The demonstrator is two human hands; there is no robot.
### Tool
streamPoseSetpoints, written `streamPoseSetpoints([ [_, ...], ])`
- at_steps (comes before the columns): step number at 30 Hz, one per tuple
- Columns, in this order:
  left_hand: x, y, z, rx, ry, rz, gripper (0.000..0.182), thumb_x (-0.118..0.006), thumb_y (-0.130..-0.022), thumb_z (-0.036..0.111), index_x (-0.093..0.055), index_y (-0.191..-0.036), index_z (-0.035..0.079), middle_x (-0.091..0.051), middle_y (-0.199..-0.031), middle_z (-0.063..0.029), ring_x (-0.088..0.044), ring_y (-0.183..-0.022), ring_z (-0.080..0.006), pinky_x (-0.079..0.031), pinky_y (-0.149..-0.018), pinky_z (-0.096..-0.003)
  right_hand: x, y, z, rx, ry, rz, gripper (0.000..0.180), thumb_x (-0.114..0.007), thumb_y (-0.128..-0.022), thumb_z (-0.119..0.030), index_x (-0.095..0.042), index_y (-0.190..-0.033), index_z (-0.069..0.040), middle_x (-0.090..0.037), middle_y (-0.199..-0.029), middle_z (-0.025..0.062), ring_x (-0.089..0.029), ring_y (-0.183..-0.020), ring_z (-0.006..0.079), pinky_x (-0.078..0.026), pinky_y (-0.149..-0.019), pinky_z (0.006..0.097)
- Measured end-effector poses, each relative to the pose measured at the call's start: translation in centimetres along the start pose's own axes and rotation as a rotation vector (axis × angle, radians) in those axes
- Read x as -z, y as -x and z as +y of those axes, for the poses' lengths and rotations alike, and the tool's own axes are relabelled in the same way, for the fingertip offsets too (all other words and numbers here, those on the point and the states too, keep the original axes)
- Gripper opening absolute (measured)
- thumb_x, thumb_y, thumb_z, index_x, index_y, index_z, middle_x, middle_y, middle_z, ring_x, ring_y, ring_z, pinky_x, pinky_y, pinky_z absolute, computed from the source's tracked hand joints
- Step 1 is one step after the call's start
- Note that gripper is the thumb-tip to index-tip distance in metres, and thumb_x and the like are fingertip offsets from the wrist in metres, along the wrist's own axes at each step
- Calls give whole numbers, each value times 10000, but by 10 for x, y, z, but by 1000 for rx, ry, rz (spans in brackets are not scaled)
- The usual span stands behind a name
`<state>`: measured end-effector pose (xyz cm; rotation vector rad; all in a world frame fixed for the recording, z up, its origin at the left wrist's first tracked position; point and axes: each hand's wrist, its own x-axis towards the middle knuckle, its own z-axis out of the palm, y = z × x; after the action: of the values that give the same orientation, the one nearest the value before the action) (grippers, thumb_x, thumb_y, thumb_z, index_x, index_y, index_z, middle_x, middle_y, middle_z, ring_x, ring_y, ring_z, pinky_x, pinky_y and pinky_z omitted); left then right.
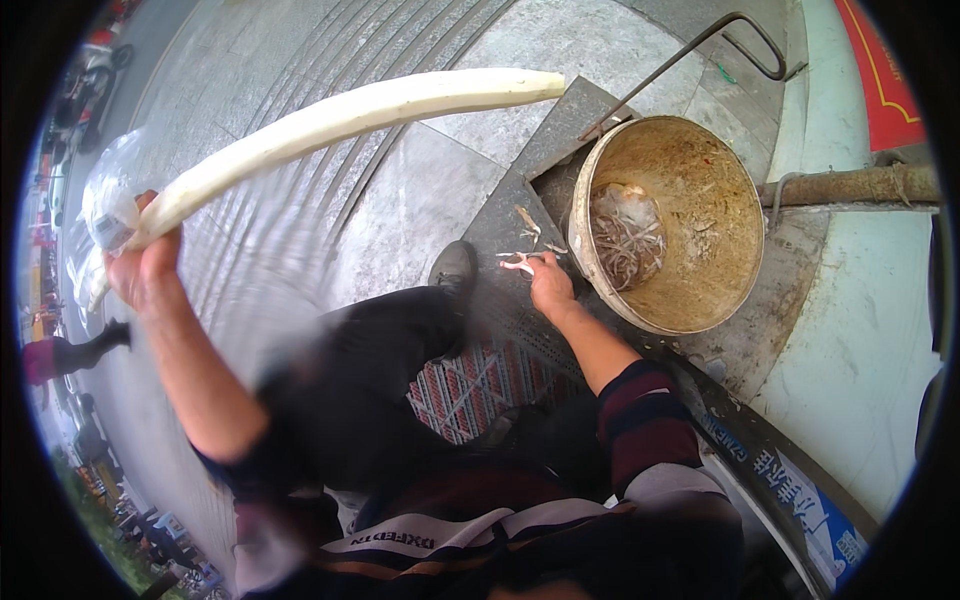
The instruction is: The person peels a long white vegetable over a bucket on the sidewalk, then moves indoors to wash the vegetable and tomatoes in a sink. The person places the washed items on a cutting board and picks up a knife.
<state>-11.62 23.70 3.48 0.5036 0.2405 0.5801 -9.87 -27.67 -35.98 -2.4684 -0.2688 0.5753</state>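
Note:
A long, pale, peeled stalk or root (337, 135), perhaps a yam, slants across the upper left, its far tip near the bucket. My left hand (150, 259) is closed round its lower end, where a clear plastic bag (112, 202) also wraps it. At the bucket's left side, my right hand (550, 283) grips a small Y-shaped peeler (517, 264), its handle mostly hidden by my fingers. Strips of peel (529, 223) lie on the dark stone just beyond that hand. More brownish peelings (626, 244) sit inside the dirty white bucket (694, 300).
A bent metal rod (675, 56) rises behind the bucket, and a rusty pipe (847, 186) runs to its right. My shoe (454, 266) rests on the paving near a patterned mat (487, 390). A printed board (772, 472) stands at lower right.

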Motion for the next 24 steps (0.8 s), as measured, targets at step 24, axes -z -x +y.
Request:
streamPoseSetpoints([
  [24, 32, 6, 32, 65, -156, -149, 283, -461, -975, 259, -535, -1014, -11, -503, -949, -135, -490, -926, -246, -434, -909, -453, -48, -9, 39, 54, 183, -77, 185, -489, -919, -153, -640, -963, -56, -589, -1049, 162, -616, -1012, 350, -516, -851, 462],
])
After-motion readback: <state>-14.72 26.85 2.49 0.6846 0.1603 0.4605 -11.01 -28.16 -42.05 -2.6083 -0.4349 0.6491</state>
